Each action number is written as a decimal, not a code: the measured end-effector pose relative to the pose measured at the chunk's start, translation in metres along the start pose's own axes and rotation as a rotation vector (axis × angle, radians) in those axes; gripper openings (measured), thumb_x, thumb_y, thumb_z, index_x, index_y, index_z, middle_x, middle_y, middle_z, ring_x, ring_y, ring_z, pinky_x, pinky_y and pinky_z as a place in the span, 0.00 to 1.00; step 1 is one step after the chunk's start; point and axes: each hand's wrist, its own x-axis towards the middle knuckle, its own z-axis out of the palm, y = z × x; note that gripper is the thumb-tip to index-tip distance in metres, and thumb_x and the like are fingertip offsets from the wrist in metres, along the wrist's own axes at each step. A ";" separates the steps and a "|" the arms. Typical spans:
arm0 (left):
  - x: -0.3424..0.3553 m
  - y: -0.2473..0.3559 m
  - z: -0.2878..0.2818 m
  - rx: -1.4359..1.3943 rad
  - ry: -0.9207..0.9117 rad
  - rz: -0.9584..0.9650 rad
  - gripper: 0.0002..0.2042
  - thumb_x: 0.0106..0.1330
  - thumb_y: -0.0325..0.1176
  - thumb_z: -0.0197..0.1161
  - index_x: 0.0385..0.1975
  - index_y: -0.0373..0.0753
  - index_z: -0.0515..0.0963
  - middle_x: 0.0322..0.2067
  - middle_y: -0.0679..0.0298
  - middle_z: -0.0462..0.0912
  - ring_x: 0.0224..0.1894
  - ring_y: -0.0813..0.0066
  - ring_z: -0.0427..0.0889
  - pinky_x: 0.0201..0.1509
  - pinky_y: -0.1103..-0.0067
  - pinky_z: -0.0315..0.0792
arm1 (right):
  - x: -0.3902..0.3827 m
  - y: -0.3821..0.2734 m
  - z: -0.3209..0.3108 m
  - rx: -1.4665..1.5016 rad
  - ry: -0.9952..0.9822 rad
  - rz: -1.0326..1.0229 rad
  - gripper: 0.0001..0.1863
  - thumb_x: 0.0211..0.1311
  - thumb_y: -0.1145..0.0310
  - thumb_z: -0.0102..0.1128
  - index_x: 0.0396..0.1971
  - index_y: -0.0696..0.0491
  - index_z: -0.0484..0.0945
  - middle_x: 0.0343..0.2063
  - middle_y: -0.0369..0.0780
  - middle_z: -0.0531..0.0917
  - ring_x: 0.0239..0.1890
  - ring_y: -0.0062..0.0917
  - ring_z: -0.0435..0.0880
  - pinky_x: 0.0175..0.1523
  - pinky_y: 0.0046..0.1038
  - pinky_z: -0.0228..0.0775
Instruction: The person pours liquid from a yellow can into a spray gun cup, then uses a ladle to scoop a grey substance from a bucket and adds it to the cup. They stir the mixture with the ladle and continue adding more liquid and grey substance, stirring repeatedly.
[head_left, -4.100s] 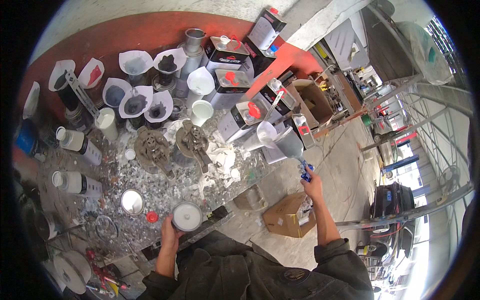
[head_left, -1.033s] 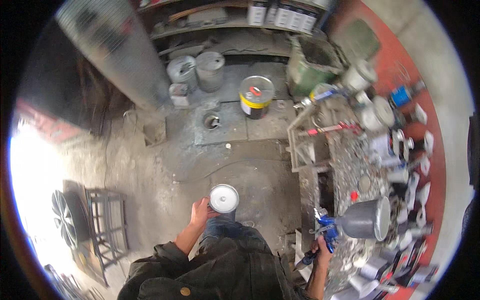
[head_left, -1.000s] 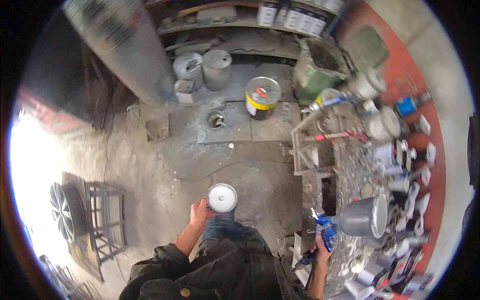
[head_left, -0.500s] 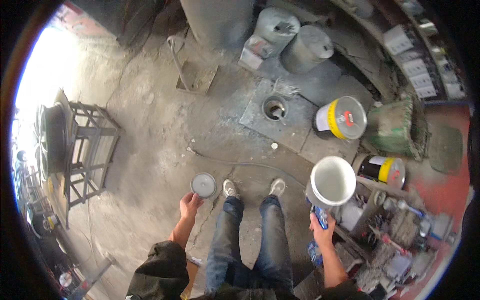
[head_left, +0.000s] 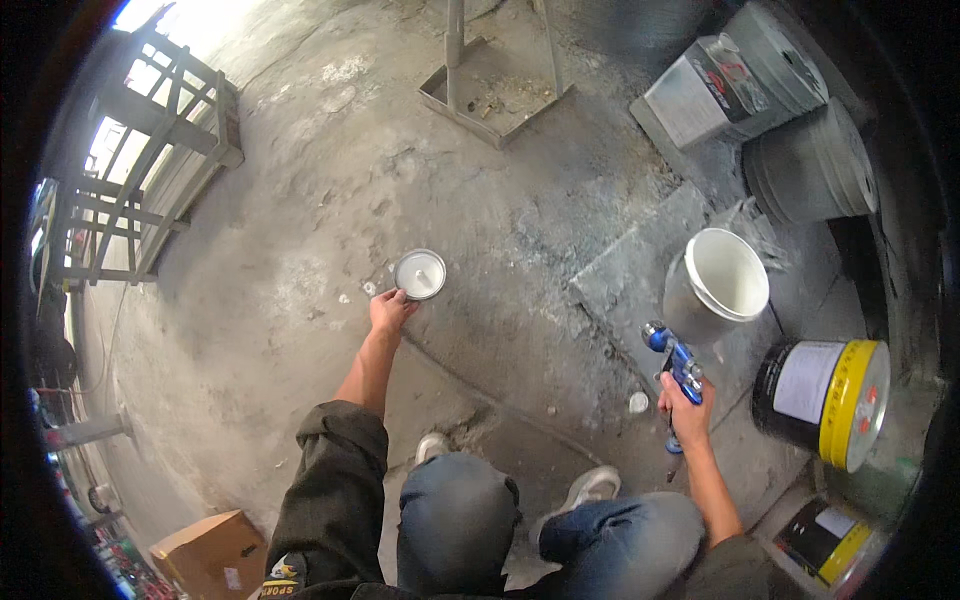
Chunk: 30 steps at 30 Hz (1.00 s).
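My right hand (head_left: 687, 402), at the right, is closed round the handle of a blue and silver spray gun (head_left: 682, 362). A white, open-topped cup (head_left: 690, 295) tilts just beyond the gun and appears joined to it; its pale inside shows. The joint itself is hard to make out. Out in front to the left, my left hand (head_left: 391, 311) pinches the near edge of a round, shallow lid (head_left: 420, 275), pale in the middle with a grey rim and a small knob at its centre. Lid and cup are well apart, both held above the concrete floor.
A metal tray with an upright handle (head_left: 500, 135) stands far ahead. At the right are a tin box (head_left: 690, 105), grey buckets (head_left: 810, 165) and a black-and-yellow pail (head_left: 800, 385). A rack (head_left: 150, 130) stands far left; a cardboard box (head_left: 210, 555) sits near left.
My knees are now bent and the floor looks closer. Both hands have moved forward in the view, carrying the lid and the spray gun with its cup. Both grips are kept.
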 end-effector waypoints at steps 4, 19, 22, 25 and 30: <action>0.031 -0.017 -0.002 -0.021 0.075 0.042 0.16 0.73 0.31 0.58 0.54 0.26 0.74 0.42 0.55 0.84 0.35 0.69 0.86 0.38 0.76 0.83 | 0.014 0.031 0.020 0.162 -0.044 -0.027 0.13 0.64 0.69 0.64 0.20 0.54 0.76 0.13 0.33 0.75 0.15 0.17 0.74 0.22 0.23 0.64; -0.229 0.033 0.166 0.900 -0.671 1.048 0.23 0.54 0.25 0.62 0.53 0.33 0.71 0.49 0.46 0.72 0.52 0.44 0.73 0.58 0.65 0.70 | -0.005 0.059 0.162 0.275 -0.363 -0.405 0.40 0.68 0.53 0.60 0.69 0.63 0.56 0.67 0.52 0.63 0.72 0.37 0.58 0.75 0.39 0.48; -0.204 0.017 0.164 0.917 -0.732 0.984 0.20 0.51 0.19 0.59 0.47 0.34 0.72 0.46 0.47 0.71 0.48 0.43 0.73 0.52 0.62 0.70 | -0.016 0.034 0.104 -0.108 -0.529 -0.353 0.41 0.68 0.55 0.60 0.71 0.62 0.54 0.70 0.54 0.60 0.74 0.44 0.54 0.77 0.39 0.46; -0.208 -0.007 0.147 0.962 -0.732 0.982 0.20 0.51 0.18 0.59 0.46 0.35 0.70 0.44 0.48 0.70 0.47 0.42 0.72 0.51 0.61 0.70 | -0.026 0.012 0.001 -0.258 -0.332 -0.504 0.22 0.67 0.61 0.61 0.57 0.56 0.75 0.58 0.46 0.76 0.63 0.38 0.72 0.67 0.38 0.63; -0.200 -0.030 0.128 1.032 -0.808 0.874 0.18 0.53 0.18 0.61 0.45 0.36 0.70 0.44 0.49 0.68 0.46 0.43 0.72 0.49 0.61 0.70 | -0.023 -0.034 -0.239 -0.419 0.657 -0.489 0.06 0.63 0.70 0.66 0.37 0.55 0.83 0.36 0.37 0.86 0.41 0.23 0.84 0.50 0.28 0.75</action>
